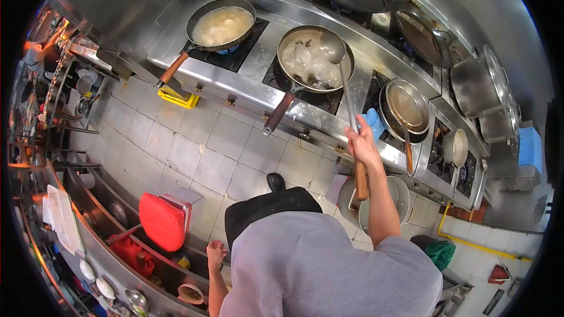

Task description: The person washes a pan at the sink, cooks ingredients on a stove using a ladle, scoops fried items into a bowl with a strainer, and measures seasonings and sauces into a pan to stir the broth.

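Observation:
My right hand [364, 144] is closed round the shaft of a long metal ladle [346, 91] with a wooden handle end. The ladle's round bowl rests over the right side of a frying pan [292, 86] of bubbling, cloudy liquid with dark bits in it. That pan sits on a burner, its brown handle toward me. To its left, a second frying pan [189, 26] holds pale, yellowish liquid over a blue flame. Low at my side, my left hand [216, 253] hangs with its fingers loosely curled; I see nothing in it. The nearest thing to it is a red-lidded container [160, 222].
The steel stove [252, 61] spans the front. Stacked pans with a strainer [409, 105], a blue cloth [375, 123] and a small saucepan [455, 148] are on the right. Large pots [482, 85] stand behind. A pot [385, 202] sits low beside me; a shelved counter [100, 246] lies left.

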`<state>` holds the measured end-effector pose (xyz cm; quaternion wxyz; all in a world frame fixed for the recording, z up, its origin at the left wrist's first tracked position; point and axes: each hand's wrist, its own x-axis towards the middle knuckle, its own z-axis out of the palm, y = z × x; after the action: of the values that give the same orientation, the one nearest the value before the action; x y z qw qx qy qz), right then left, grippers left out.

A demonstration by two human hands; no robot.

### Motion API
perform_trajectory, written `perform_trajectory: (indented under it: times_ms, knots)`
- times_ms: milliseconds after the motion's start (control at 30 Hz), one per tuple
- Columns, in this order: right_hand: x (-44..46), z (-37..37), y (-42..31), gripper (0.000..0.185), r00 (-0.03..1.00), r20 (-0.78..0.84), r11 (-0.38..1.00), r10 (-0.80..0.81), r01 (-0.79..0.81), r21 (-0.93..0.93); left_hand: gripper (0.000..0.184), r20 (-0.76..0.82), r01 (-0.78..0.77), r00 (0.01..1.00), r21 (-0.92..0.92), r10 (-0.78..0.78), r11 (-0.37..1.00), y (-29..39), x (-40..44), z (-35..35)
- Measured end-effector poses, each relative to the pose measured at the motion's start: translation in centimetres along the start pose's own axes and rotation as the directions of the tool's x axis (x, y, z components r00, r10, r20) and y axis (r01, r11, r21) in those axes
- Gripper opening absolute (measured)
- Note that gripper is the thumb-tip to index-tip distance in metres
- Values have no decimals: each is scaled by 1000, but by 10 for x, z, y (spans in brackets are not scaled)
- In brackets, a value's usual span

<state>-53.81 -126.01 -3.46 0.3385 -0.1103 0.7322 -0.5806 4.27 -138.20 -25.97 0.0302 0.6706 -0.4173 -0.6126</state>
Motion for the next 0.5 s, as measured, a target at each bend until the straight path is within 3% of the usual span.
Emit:
perform_trajectory:
  times_ms: [67,100,133,200,267,333,367,400,433,467,500]
  knots:
    - [6,1,-5,48,983,-166,955,-77,24,-296,6,9,-21,1000,39,21,999,-2,0,0]
    - [21,-9,13,51,958,-171,872,-230,125,-473,6,14,-48,999,77,47,996,-1,3,-1]
    - [33,-13,22,51,955,-178,872,-237,128,-473,6,20,-57,998,78,55,995,3,3,0]
    - [46,-11,32,48,881,-213,693,-423,163,-702,8,27,-88,996,165,85,982,16,-2,-3]
    - [45,5,33,48,876,-236,699,-420,146,-700,8,73,-128,990,99,122,987,0,14,-22]
    - [42,28,30,48,977,-211,947,-11,-57,-316,8,23,-2,1000,25,1,1000,-7,30,-40]
    - [34,42,27,40,987,-145,996,67,-76,-57,10,12,-10,1000,-23,10,1000,-11,34,-50]
    - [30,47,19,40,987,-146,996,62,-71,-61,10,14,-12,1000,-28,12,1000,-15,41,-60]
    - [25,53,10,35,983,-17,944,181,-168,284,11,-3,-10,1000,-64,10,998,-16,41,-70]
    - [23,59,5,29,958,144,766,249,-285,577,11,-21,-6,1000,-98,4,995,-19,39,-79]
    - [26,56,8,21,948,240,649,210,-319,690,10,-11,-17,1000,-120,16,993,-21,38,-87]
